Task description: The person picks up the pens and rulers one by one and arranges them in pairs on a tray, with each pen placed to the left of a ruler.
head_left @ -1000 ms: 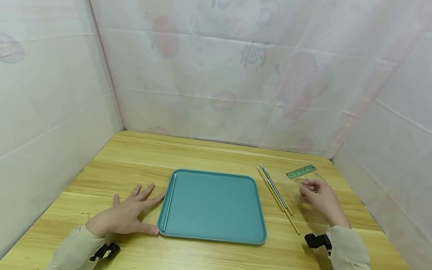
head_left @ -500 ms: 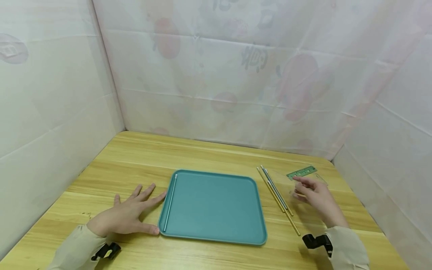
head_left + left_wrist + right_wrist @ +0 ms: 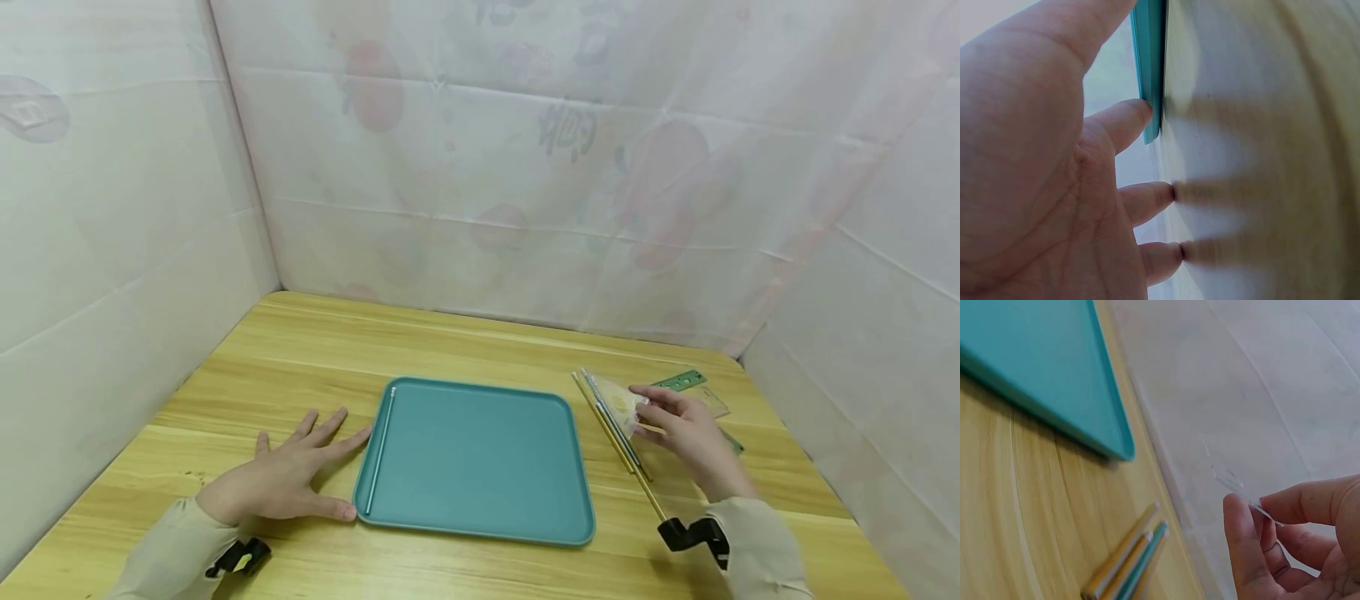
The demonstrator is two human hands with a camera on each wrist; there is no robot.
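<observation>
My left hand [image 3: 281, 483] lies with fingers spread at the left side of the teal tray [image 3: 480, 533]; its thumb and index finger touch the rim. Inside the tray, a slim pencil [image 3: 381, 450] with a white end lies along the left edge. Between thumb and fingers, my right hand [image 3: 693, 433] pinches a clear plastic set square [image 3: 618, 406], raised over the pencils. The right wrist view shows this set square [image 3: 1229, 481] nearly edge-on. Beneath it, several gold and silver pencils [image 3: 602, 425] lie bundled right of the tray, partly covered.
A green ruler [image 3: 681, 381] lies behind the right hand, beside another clear plastic piece [image 3: 716, 402]. A green tip [image 3: 732, 442] shows from under that hand. Pale printed cloth [image 3: 495, 167] walls the table's back and sides.
My right hand has moved left with the set square, from beside the green ruler to above the pencils. The green tip has come into view. My left hand stays at the tray.
</observation>
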